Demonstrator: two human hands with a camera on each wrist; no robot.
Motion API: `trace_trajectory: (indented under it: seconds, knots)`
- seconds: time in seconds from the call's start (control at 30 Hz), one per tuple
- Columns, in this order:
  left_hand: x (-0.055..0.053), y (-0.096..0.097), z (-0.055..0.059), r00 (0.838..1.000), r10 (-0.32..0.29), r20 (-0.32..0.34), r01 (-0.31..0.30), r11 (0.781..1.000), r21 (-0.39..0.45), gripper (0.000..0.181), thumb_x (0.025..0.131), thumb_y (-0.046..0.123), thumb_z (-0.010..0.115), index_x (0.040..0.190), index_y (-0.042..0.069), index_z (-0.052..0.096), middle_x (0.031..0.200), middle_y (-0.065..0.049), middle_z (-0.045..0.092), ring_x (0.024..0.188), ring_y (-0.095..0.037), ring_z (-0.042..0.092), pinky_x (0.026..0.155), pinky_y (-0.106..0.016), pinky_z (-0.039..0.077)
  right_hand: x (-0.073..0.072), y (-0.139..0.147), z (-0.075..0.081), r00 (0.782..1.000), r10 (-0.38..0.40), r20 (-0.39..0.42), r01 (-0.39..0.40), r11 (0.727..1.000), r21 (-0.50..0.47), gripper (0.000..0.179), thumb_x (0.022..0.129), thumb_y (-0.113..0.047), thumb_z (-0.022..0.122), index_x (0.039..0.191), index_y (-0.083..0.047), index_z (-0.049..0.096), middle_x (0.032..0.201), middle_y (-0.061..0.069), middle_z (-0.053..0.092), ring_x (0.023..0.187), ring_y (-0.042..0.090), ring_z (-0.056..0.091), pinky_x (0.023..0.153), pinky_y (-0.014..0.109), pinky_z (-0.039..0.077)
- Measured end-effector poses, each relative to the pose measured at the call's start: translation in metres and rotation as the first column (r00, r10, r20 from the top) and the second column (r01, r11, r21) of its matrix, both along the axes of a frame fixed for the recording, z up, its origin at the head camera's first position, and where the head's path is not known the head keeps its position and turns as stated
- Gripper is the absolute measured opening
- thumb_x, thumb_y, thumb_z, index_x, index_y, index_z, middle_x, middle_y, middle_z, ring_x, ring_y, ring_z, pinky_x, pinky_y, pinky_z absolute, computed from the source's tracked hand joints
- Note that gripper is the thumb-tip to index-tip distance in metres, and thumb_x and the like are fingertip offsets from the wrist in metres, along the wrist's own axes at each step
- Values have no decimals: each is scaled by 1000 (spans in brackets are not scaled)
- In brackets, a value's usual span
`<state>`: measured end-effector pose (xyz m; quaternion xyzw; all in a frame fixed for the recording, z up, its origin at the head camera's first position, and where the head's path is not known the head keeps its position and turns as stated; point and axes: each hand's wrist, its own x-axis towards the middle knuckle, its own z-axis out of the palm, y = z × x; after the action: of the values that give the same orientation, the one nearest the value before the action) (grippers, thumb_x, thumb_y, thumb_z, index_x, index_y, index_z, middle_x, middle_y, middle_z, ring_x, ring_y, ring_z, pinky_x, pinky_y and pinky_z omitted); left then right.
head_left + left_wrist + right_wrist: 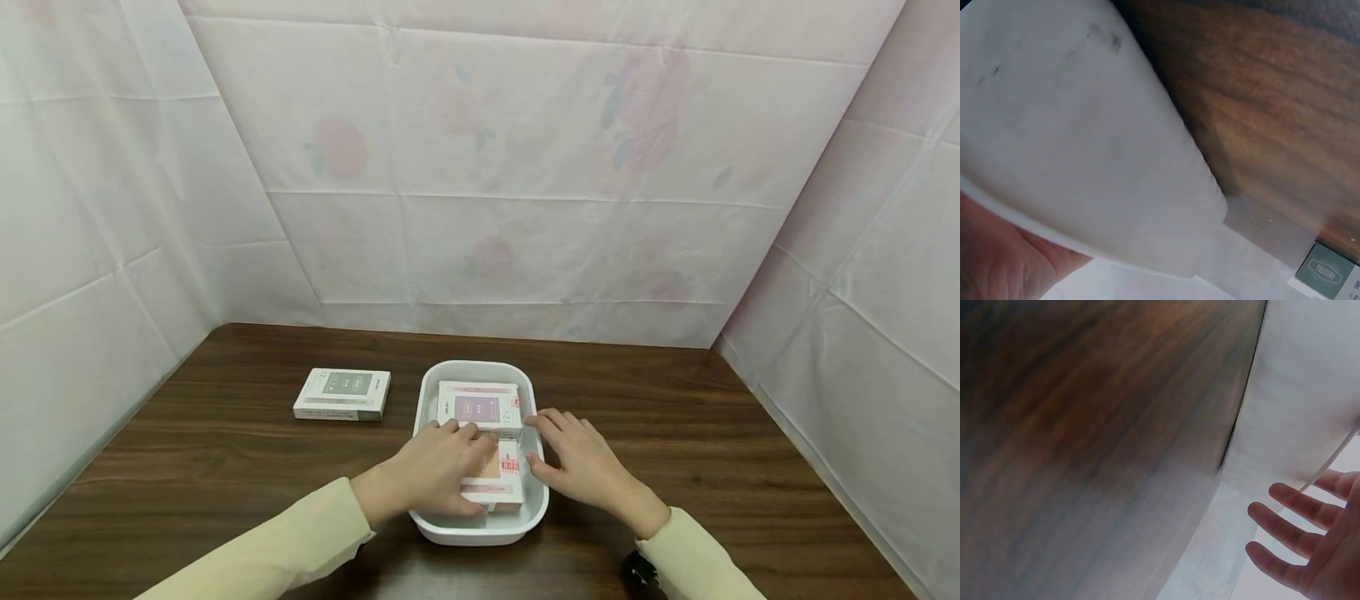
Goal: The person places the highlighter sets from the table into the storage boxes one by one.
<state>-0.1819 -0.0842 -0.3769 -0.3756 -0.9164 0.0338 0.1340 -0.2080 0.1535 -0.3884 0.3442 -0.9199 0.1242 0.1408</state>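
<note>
A white tray [542,500] on the table holds two small flat white boxes. The far box with a purple label [487,407] lies in the tray's upper half. The near box with an orange label [502,477] lies below it, its left part hidden under my left hand [435,467]. That hand reaches over the tray's left rim, its fingers spread across the near box. My right hand [581,458] is at the tray's right side, fingers extended with the tips by the rim. In the right wrist view, the right hand's fingers [1285,531] are spread beside the tray's wall [1297,394].
To the tray's left, a white box with a green label [348,393] lies on the dark wooden table [225,433]. Pale cloth [487,167] with a fruit print hangs behind the table and along both sides.
</note>
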Motion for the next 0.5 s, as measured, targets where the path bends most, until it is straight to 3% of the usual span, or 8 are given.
trace_trajectory:
  seconds: [0.5]
  knots:
    - [-1, 2, -8, 1000, 2, 13, -2, 1000, -14, 79, 60, 71, 63, 118, 19, 51, 92, 2, 58, 78, -16, 57, 61, -30, 45, 0, 0, -2, 1000, -4, -19, 4, 1000, 1, 42, 83, -38, 56, 119, -17, 56, 117, -4, 56, 99, 15, 55, 76, 36, 44]
